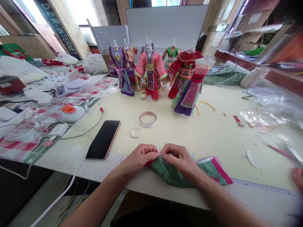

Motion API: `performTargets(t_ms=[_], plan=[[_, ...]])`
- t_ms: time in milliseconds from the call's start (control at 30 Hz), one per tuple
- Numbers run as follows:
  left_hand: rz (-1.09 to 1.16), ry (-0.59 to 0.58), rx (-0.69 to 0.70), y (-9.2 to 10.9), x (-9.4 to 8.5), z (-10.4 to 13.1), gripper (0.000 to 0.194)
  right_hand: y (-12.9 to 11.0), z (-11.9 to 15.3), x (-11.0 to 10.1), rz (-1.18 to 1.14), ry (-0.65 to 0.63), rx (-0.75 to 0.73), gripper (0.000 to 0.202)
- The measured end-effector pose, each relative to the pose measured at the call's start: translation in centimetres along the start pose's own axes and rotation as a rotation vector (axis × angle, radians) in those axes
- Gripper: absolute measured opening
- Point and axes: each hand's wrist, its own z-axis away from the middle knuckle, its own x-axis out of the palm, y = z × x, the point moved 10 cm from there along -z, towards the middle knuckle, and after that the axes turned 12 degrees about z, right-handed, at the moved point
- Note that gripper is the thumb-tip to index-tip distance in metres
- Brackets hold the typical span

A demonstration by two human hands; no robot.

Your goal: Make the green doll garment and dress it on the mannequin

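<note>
Green fabric with pink-red borders (169, 176) lies along the front edge of the table, partly under my right forearm. My left hand (145, 155) pinches its left end, where a white strip shows at the edge. Close beside it, my right hand (176, 156) is closed with thumb and finger together at the same strip. Another white strip (205, 160) runs along the cloth's right part. Beyond my hands rest a large tape roll (148, 119) and a smaller white ring of tape (135, 132).
A black phone (103, 139) and a white cable (80, 167) are at the left. Dressed doll figures (151, 72) stand at the back. Scissors (292, 151), a ruler (262, 186) and plastic scraps are at the right, with another person's fingers (297, 179) at the edge.
</note>
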Motion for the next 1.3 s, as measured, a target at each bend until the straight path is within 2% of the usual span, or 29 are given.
performTargets(t_ms=[100,233,533,733,967,1300], plan=[[-0.045,0.003,0.028,0.4,0.0,0.1,0.029,-1.1,0.2,-0.6,0.124,0.071,-0.091,0.010],[-0.080,-0.015,0.047,0.6,0.3,0.1,0.028,-1.6,0.4,-1.0,0.207,0.144,-0.140,0.009],[-0.083,-0.049,0.031,0.2,0.6,0.1,0.025,-1.6,0.4,-0.8,0.257,0.153,-0.159,0.011],[-0.089,-0.032,0.034,0.5,0.4,0.2,0.024,-2.9,1.3,-1.1,0.389,0.246,-0.318,0.007],[-0.111,-0.052,0.031,0.4,0.5,0.1,0.022,-2.8,1.0,-0.8,0.392,0.203,-0.340,0.011],[-0.126,-0.031,0.037,0.7,0.4,0.1,0.026,-3.5,1.4,-1.0,0.465,0.256,-0.404,0.010]])
